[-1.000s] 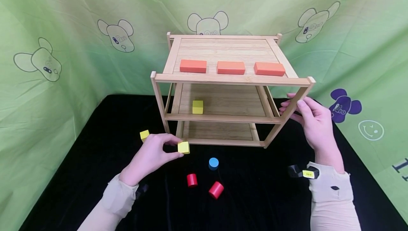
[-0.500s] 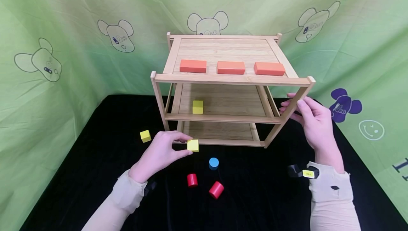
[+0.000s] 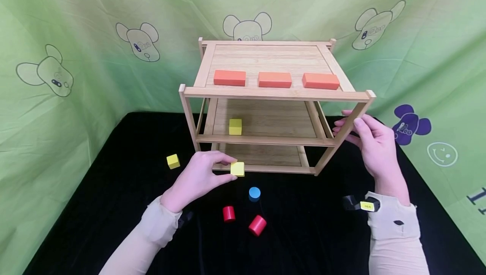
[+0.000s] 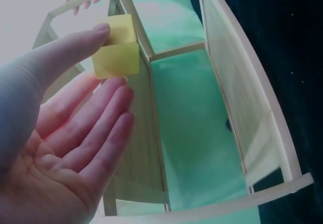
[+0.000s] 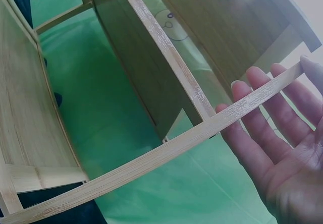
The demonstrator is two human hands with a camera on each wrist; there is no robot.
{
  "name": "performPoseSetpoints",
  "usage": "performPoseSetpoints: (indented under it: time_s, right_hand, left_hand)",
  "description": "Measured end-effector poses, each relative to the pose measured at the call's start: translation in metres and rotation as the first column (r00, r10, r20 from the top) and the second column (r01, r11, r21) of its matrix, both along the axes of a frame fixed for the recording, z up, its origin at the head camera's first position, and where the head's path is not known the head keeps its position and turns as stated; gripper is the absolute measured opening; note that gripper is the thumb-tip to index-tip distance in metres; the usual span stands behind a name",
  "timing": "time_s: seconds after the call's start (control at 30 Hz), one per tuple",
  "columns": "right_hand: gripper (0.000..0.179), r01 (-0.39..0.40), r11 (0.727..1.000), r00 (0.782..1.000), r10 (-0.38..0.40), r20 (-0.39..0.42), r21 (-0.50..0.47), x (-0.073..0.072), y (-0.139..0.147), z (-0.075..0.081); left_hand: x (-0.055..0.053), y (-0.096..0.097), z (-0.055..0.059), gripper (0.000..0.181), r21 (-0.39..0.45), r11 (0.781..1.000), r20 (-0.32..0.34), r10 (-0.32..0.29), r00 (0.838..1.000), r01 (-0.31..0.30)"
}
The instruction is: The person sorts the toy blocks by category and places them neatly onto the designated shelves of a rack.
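Note:
Between thumb and fingertips, my left hand [image 3: 197, 178] pinches a yellow cube [image 3: 237, 169] in front of the shelf's lowest tier. The left wrist view shows this cube [image 4: 117, 47] held at the thumb tip, the other fingers extended below. My right hand [image 3: 377, 150] grips the right front post of the three-tier wooden shelf [image 3: 277, 94]; its thumb is in front and its fingers reach behind the post. In the right wrist view, those fingers [image 5: 262, 143] lie around the slanted post [image 5: 202, 133]. Another yellow cube [image 3: 235, 127] sits on the middle tier, towards the left.
Three orange-red rectangular blocks [image 3: 275, 79] stand in a row on the top tier. On the black cloth [image 3: 303, 237] lie a yellow cube [image 3: 173, 161], a blue cylinder [image 3: 255, 194] and two red cylinders [image 3: 229, 214]. A green printed curtain [image 3: 91, 72] hangs behind.
My left hand has carried the pinched yellow cube rightward and slightly up in the head view, uncovering the yellow cube on the cloth. The right hand and the shelf have stayed in place.

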State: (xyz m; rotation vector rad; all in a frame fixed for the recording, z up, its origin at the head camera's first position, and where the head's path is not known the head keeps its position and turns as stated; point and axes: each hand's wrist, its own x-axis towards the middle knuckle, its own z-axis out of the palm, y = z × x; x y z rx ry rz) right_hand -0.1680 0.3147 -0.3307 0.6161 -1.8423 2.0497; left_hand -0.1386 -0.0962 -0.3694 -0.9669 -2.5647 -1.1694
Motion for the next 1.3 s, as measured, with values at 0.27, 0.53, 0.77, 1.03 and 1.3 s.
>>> performPoseSetpoints:
  time_s: [0.27, 0.53, 0.77, 1.03, 1.3]
  right_hand:
    - [0.035, -0.012, 1.000, 1.000, 0.012, -0.006, -0.001, 0.000, 0.000, 0.001]
    - [0.034, 0.002, 1.000, 1.000, -0.002, 0.003, 0.014, 0.000, 0.000, 0.000]
    - [0.034, 0.008, 1.000, 1.000, -0.008, 0.004, 0.021, 0.001, 0.000, 0.000]
    - [0.034, 0.012, 1.000, 1.000, -0.012, 0.008, 0.024, 0.001, -0.001, 0.001]
    - [0.035, 0.006, 1.000, 1.000, -0.006, 0.006, 0.012, 0.001, -0.001, 0.001]
  left_hand:
    - [-0.003, 0.008, 0.004, 0.031, -0.001, 1.000, -0.039, -0.009, 0.999, 0.009]
    - [-0.007, 0.017, 0.011, 0.030, 0.001, 1.000, -0.073, -0.024, 0.997, 0.024]
    - [-0.011, 0.023, 0.019, 0.030, 0.039, 0.999, -0.122, -0.018, 0.992, 0.022]
    - [-0.016, 0.029, 0.027, 0.032, 0.023, 0.999, -0.158, -0.018, 0.987, 0.022]
    - [-0.019, 0.036, 0.034, 0.033, 0.080, 0.997, -0.148, -0.005, 0.989, 0.017]
